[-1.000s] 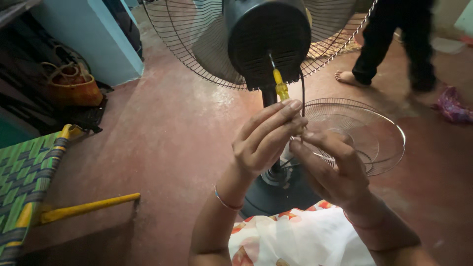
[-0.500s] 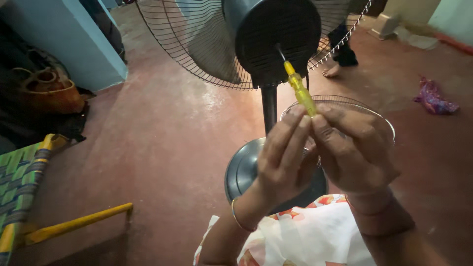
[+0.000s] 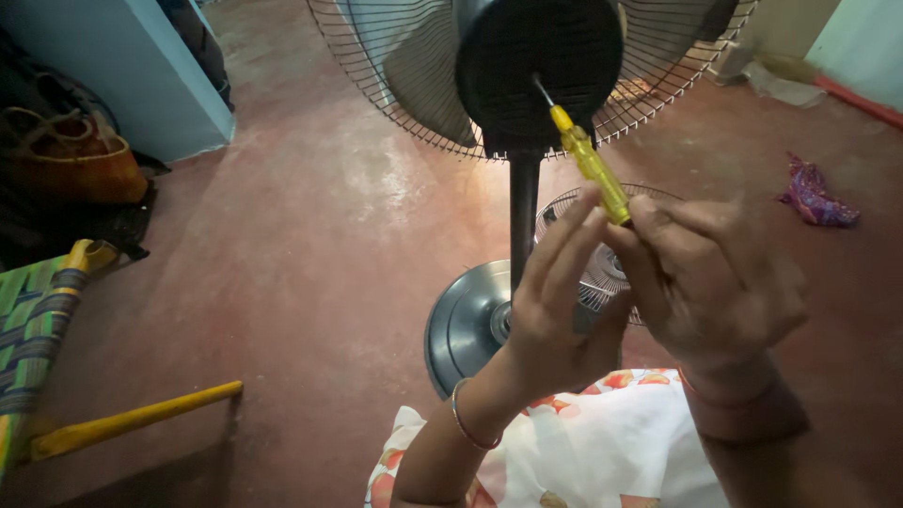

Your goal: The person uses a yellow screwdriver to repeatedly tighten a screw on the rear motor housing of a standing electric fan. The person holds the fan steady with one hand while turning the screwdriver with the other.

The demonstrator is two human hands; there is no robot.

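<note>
Head view looks down over both my hands, raised close together in front of a standing fan. My right hand (image 3: 715, 282) and my left hand (image 3: 560, 301) are both closed around the lower end of a yellow-handled screwdriver (image 3: 591, 167), fingers pinching it from either side. Its handle slants up and to the left, and the thin metal shaft meets the back of the fan's black motor housing (image 3: 536, 71). Behind the housing spreads the wire rear grille (image 3: 395, 85) with the blades showing through it. Below, the black pole (image 3: 523, 221) runs down to the round base (image 3: 466, 325) on the red floor (image 3: 310, 245). A loose wire guard (image 3: 576, 212) lies on the floor just behind my hands. At far left a green woven chair with a yellow frame (image 3: 42, 310) stands well apart.
</note>
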